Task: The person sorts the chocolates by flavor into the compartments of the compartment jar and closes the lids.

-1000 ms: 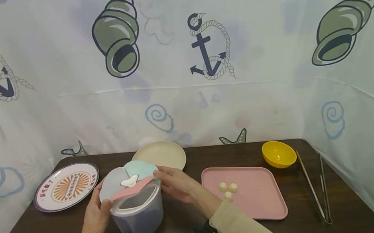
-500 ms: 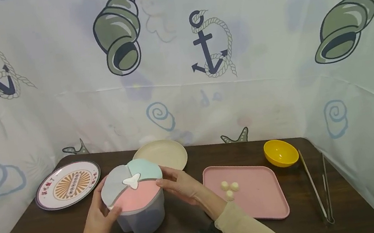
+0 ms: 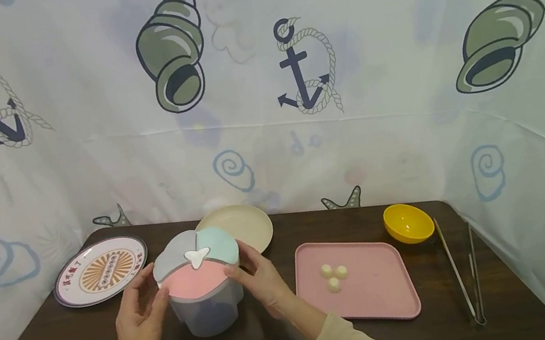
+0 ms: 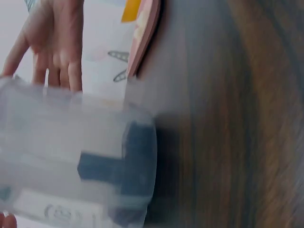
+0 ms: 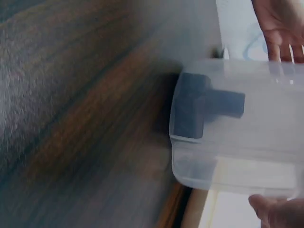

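Note:
A translucent, lobed storage box [image 3: 209,314] stands on the dark table, and dark blue blocks [image 4: 137,161] show through its wall in both wrist views. Its lid has grey, mint and pink flaps around a white butterfly-shaped knob [image 3: 197,257]. All the flaps lie flat, with the pink flap [image 3: 196,281] facing front. My left hand [image 3: 138,319] grips the lid's left edge, thumb at the front. On the other side, my right hand [image 3: 266,288] holds the right edge, its thumb on the pink flap. Part of the right fingers is hidden behind the box.
Right of the box lies a pink tray [image 3: 374,284] with three pale balls [image 3: 334,285]. Farther right are a yellow bowl [image 3: 408,223] and metal tongs [image 3: 471,281]. A printed plate [image 3: 102,272] sits at left; a cream plate [image 3: 251,226] lies behind the box.
The pink flap, raised a second ago over an open compartment, came down flat. Since then the box has turned clockwise, bringing the pink flap to the front. Both hands shifted with it.

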`<state>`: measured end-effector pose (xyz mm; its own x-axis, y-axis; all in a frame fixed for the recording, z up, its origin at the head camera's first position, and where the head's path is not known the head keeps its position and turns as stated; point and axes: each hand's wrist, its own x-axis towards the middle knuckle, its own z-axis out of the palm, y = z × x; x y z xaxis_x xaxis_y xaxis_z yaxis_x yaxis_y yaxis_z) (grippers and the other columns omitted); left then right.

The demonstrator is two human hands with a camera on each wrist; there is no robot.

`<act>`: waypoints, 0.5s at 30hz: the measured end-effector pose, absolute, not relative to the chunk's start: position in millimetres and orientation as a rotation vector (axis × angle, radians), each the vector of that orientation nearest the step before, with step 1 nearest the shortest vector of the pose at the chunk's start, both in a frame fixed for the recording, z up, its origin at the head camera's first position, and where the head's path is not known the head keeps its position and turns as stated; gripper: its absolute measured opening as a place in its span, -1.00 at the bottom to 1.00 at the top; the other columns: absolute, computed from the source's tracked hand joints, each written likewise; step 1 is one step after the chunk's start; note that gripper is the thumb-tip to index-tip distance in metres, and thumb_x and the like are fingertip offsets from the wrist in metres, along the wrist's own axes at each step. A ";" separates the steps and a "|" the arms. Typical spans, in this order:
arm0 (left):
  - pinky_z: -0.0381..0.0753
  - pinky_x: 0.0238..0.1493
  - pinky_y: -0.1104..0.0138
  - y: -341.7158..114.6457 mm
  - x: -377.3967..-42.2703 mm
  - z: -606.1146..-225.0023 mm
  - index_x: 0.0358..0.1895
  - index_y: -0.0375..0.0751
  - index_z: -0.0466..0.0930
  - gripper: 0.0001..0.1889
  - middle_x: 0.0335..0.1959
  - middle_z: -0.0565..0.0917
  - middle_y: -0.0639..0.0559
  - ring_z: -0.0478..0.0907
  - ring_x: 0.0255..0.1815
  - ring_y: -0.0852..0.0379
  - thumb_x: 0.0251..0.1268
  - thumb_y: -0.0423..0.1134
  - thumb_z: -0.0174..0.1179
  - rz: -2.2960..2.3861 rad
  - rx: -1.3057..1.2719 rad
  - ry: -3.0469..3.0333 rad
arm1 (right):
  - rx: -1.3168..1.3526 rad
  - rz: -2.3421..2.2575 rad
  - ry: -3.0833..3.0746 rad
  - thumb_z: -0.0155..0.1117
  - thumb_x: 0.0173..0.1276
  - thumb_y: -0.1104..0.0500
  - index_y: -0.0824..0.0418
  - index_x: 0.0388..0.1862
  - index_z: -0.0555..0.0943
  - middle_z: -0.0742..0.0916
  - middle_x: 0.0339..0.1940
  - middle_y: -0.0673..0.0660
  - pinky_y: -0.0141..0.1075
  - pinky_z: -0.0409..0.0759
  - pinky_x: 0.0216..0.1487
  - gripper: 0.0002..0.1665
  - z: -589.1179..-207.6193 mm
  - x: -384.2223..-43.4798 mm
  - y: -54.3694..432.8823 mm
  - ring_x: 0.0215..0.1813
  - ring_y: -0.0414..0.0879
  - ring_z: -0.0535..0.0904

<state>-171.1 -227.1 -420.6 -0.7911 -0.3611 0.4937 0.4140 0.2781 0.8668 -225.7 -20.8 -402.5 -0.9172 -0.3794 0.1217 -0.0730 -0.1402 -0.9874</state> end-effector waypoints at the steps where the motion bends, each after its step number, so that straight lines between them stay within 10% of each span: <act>1: 0.38 0.06 0.67 -225.7 -168.7 -420.7 0.26 -0.31 0.37 -0.51 0.20 0.47 0.13 0.41 0.17 0.39 0.24 -0.55 0.10 -1.539 -0.025 -1.935 | -0.520 -2.176 1.920 0.28 0.28 0.04 0.09 0.44 0.22 0.41 0.37 0.12 -0.05 0.35 0.30 -0.22 -402.8 -223.6 -22.6 0.38 0.04 0.30; 10: 0.17 0.21 0.70 -222.0 -165.3 -419.0 0.48 -0.18 -0.10 -0.13 0.47 0.04 -0.19 0.08 0.37 0.48 0.16 -0.55 0.19 -1.599 -0.156 -2.072 | -0.443 -2.359 2.086 0.37 0.17 0.07 0.22 0.33 0.30 0.46 0.23 0.15 0.04 0.24 0.35 -0.22 -405.0 -197.5 -46.0 0.28 0.04 0.34; 15: 0.30 0.12 0.67 -225.6 -171.5 -422.6 0.47 -0.28 -0.19 -0.06 0.35 0.15 -0.05 0.20 0.29 0.41 0.06 -0.63 0.18 -1.748 -0.299 -1.989 | -0.425 -2.476 2.112 0.42 0.10 0.14 0.28 0.24 0.28 0.43 0.23 0.16 -0.08 0.14 0.42 -0.23 -407.6 -184.6 -58.1 0.37 0.05 0.28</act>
